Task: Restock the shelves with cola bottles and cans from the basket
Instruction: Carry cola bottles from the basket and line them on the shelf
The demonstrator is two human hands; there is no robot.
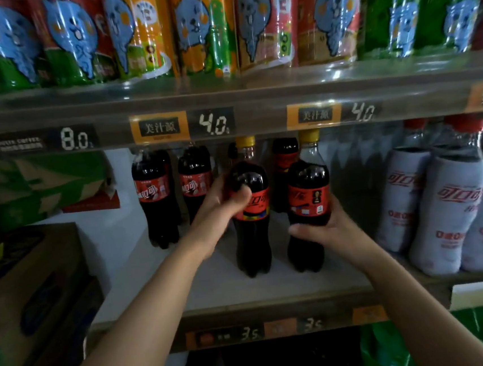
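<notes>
While your left hand (222, 211) grips one yellow-capped dark plastic cola bottle (250, 211) and your right hand (324, 228) grips a second yellow-capped bottle (307, 203), both standing on the pale shelf (186, 291), restocking seems partway, with the basket out of view.

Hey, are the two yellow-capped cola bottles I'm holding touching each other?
Apart. The head view shows pale shelf between the left bottle and the right bottle, down by their bases.

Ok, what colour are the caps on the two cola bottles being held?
Both yellow: left cap and right cap, seen in the head view.
</notes>
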